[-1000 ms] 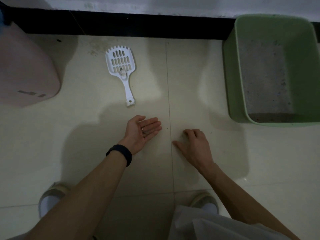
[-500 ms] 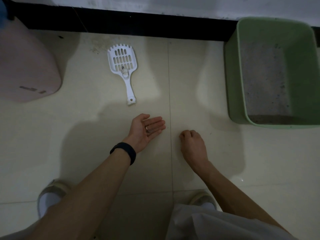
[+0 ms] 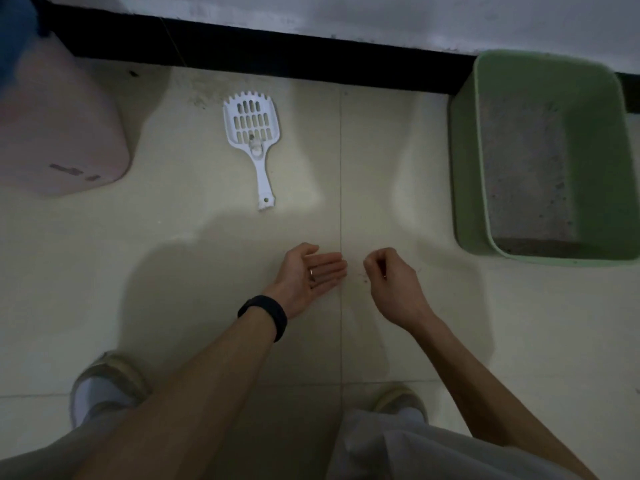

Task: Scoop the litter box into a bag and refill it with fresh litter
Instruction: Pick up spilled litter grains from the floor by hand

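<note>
Slotted white plastic scoop (image 3: 254,147) lies on glossy tile floor (image 3: 180,216).

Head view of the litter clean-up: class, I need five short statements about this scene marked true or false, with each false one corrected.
1. The white scoop lies on the floor, with no hand on it. True.
2. The left hand is turned palm up with its fingers straight. True.
3. The green litter box stands to the left of the scoop. False: it stands to the scoop's right.
4. The black wristband is on the right arm. False: it is on the left arm.
5. The right hand has its fingers curled. True.
</note>
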The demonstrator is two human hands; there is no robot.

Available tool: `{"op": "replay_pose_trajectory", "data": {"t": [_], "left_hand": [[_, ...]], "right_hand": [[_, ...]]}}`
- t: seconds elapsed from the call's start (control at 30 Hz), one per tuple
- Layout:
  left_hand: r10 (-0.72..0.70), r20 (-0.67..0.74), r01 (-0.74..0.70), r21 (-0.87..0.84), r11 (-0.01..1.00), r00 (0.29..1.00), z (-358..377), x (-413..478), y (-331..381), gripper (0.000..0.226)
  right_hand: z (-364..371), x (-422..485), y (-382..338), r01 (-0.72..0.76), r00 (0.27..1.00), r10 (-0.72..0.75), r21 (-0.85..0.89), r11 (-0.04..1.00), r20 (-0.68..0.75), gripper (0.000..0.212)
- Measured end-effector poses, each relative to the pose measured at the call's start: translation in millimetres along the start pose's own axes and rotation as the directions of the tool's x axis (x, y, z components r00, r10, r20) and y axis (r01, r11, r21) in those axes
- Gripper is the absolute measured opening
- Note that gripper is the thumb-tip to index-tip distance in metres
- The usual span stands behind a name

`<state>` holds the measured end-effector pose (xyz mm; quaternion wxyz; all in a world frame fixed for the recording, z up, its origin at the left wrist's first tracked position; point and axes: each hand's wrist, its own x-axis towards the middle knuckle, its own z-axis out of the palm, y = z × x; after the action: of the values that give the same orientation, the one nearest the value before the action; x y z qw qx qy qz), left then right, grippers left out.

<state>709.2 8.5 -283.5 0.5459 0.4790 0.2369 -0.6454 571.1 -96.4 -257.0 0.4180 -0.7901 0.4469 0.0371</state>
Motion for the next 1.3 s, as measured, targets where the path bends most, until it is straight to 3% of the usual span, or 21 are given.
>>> {"op": "replay_pose_trajectory", "data": {"t": [0.17,0.4,0.57,0.67,0.77,0.97,1.3], "left_hand": [[0.004,0.033,-0.004,0.01,1.0,0.999,13,-2,-3,0.046],[0.004,0.069,-0.003,-0.014,1.0,0.998,13,-3,-1,0.049],[0.002,0.071,-0.001,-0.018,1.0,0.997,10,-3,3,0.05],[0.021,0.04,-0.019,-0.032,0.999,0.999,1,-3,11,0.047],[0.051,-0.012,-0.052,-0.06,0.997,0.999,-13,-1,20,0.043],[0.082,-0.055,-0.087,-0.103,0.991,0.995,-38,0,32,0.042],[0.069,-0.047,-0.073,-0.085,0.994,0.997,-33,3,30,0.042]], "right_hand": [[-14,0,-21,0.075,0.994,-0.075,0.011,0.997,0.083,0.008],[-22,4,-17,0.026,0.999,-0.022,0.091,0.996,-0.037,0.012],[-23,6,-8,-0.029,0.999,0.022,0.161,0.986,0.046,0.02],[-22,8,14,-0.051,0.998,0.05,-0.019,0.999,-0.04,0.02],[-9,7,41,0.004,0.997,-0.022,-0.244,0.97,-0.071,0.027],[16,4,60,0.133,0.989,-0.148,-0.334,0.933,-0.02,0.034],[31,10,64,0.212,0.961,-0.266,-0.409,0.888,-0.079,0.011]]}}
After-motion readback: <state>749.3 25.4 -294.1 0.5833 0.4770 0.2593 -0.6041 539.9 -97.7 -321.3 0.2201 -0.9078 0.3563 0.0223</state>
